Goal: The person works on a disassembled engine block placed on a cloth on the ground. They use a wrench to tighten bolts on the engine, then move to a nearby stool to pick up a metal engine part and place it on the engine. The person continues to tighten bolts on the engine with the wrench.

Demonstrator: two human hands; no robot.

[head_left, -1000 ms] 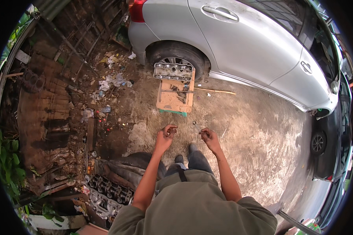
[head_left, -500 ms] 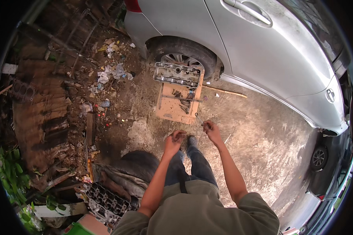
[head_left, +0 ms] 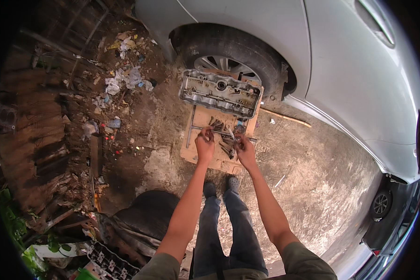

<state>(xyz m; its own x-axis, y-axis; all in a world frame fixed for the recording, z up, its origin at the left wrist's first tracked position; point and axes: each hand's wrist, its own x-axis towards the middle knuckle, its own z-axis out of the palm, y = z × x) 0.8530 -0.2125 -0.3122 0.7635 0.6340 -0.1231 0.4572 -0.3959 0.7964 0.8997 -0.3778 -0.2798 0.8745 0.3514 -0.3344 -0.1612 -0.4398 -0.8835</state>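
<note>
My left hand (head_left: pixel 205 142) is closed over the left part of a cardboard-topped stand (head_left: pixel 219 165), near a long metal bar (head_left: pixel 188 137); what its fingers hold is unclear. Closed on a small wrench (head_left: pixel 231 133), my right hand (head_left: pixel 244 149) hovers at the right side of that cardboard, among loose dark bolts and metal parts (head_left: pixel 226 149) seen beneath. A metal engine valve cover (head_left: pixel 233 95) lies across the far end of the stand, beside the car's rear wheel (head_left: pixel 221 42).
A silver car (head_left: pixel 350 84) fills the upper right, a dark car (head_left: pixel 387 219) the right edge. Scattered litter (head_left: pixel 126 81), planks (head_left: pixel 96 154) and scrap lie left. A dark covered heap (head_left: pixel 149 210) and engine head (head_left: pixel 109 261) are lower left. A stick (head_left: pixel 284 116) lies right of the stand.
The stand appears larger and lower in view. Both hands, apart from it earlier, are now over its cardboard, the right still holding the wrench.
</note>
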